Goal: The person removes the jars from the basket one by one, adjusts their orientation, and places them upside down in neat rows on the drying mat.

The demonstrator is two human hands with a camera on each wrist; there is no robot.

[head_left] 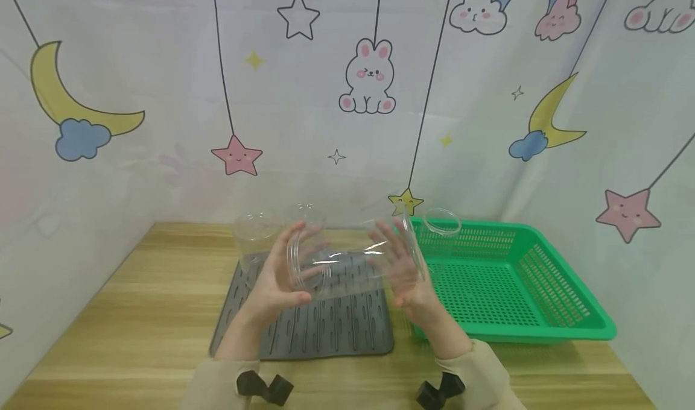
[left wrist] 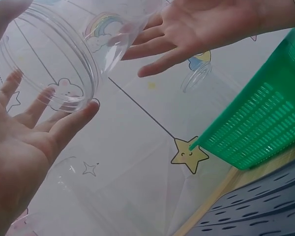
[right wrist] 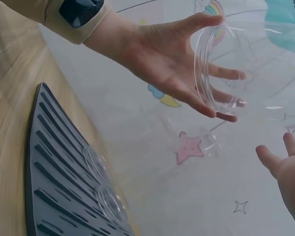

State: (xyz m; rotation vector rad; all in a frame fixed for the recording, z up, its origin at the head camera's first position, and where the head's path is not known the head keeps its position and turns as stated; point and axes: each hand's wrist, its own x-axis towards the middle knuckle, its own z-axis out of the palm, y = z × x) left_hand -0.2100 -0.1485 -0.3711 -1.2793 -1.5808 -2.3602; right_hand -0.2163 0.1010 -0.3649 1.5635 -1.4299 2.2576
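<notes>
A clear plastic jar (head_left: 353, 259) lies sideways in the air between my two hands, above a grey ridged mat (head_left: 326, 340). My left hand (head_left: 274, 280) grips it round the threaded mouth, thumb on the near side and fingers spread behind. At the base end is my right hand (head_left: 407, 280), palm turned toward the jar and fingers straight, seen through the clear plastic. In the left wrist view the threaded rim (left wrist: 91, 83) of the jar sits against the left fingertips, and the right hand (left wrist: 196, 29) stretches out flat beside the other end.
Two more clear jars stand at the mat's back, one on the left (head_left: 255, 229) and one behind the hands (head_left: 305, 210). A green plastic basket (head_left: 570, 277) on the right has another clear jar (head_left: 442, 223) in its back left corner. A patterned curtain (head_left: 304, 96) hangs behind the wooden table (head_left: 130, 313).
</notes>
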